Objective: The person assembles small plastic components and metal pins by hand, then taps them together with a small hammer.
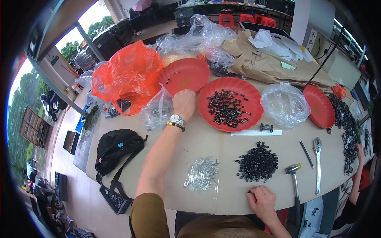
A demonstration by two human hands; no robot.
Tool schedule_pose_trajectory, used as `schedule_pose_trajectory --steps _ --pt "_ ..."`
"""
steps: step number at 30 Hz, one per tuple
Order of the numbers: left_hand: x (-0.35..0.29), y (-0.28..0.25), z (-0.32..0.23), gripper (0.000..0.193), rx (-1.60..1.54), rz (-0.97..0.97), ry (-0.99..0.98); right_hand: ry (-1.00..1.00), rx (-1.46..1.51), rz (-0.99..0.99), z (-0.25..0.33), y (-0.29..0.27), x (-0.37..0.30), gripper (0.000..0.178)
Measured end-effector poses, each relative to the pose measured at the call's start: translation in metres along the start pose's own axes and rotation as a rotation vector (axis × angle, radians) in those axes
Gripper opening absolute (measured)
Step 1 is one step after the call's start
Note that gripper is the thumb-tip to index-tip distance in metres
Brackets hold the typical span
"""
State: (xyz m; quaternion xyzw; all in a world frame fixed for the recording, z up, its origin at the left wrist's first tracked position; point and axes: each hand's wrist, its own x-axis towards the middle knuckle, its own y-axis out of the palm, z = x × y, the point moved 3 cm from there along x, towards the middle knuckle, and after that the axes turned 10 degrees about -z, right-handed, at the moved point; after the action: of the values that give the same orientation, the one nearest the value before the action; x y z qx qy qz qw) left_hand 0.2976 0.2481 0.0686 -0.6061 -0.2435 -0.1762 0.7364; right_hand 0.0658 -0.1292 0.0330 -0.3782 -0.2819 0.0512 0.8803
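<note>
My left arm stretches forward, and my left hand [184, 104] is curled at the near rim of a red scalloped plate [189, 73] with a few small black parts in it. Its fingertips are hidden; a clear plastic bag [156, 109] lies right beside it. Near the table's front edge, my right hand [262, 201] is closed in a pinch on a small black cap [249, 192]. Just beyond it lies a heap of small black caps [258, 162]. Thin metal pins [202, 174] lie piled on a clear plastic sheet to its left.
A second red plate [204, 111] holds black-headed pins. A hammer [294, 178], a black pen-like rod [306, 154] and an adjustable wrench [317, 166] lie right. A black bag [117, 150] sits left; a red plastic bag [129, 77] stands behind. Another person's hand [359, 151] shows far right.
</note>
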Motion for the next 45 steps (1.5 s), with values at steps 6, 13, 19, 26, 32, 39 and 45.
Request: schedule_pose_trajectory --steps 6,13,19,26,32,39,45 --pt "-0.024 -0.039 0.015 0.017 0.085 0.012 0.124 0.04 0.008 0.04 -0.001 -0.009 -0.016 0.017" --pt "-0.021 0.004 0.049 0.018 0.028 -0.012 0.303 -0.015 -0.001 0.058 0.0 0.0 -0.002 0.015" --pt "0.003 0.02 0.035 0.027 0.057 0.059 0.15 -0.004 -0.033 0.031 -0.005 0.007 0.006 0.017" --pt "-0.042 -0.064 0.004 0.048 -0.949 -0.122 -0.178 0.064 0.027 0.011 -0.008 0.001 -0.005 0.02" --pt "-0.189 -0.151 -0.12 0.089 -1.953 0.632 -0.893 0.221 0.352 -0.12 -0.001 -0.011 -0.01 0.017" --pt "-0.238 -0.165 -0.164 0.118 -2.054 0.778 -0.857 0.299 0.639 -0.006 0.036 -0.005 0.005 0.017" --pt "-0.241 -0.178 -0.174 0.128 -1.778 0.73 -0.611 0.2 0.485 0.047 0.047 -0.002 0.005 0.012"
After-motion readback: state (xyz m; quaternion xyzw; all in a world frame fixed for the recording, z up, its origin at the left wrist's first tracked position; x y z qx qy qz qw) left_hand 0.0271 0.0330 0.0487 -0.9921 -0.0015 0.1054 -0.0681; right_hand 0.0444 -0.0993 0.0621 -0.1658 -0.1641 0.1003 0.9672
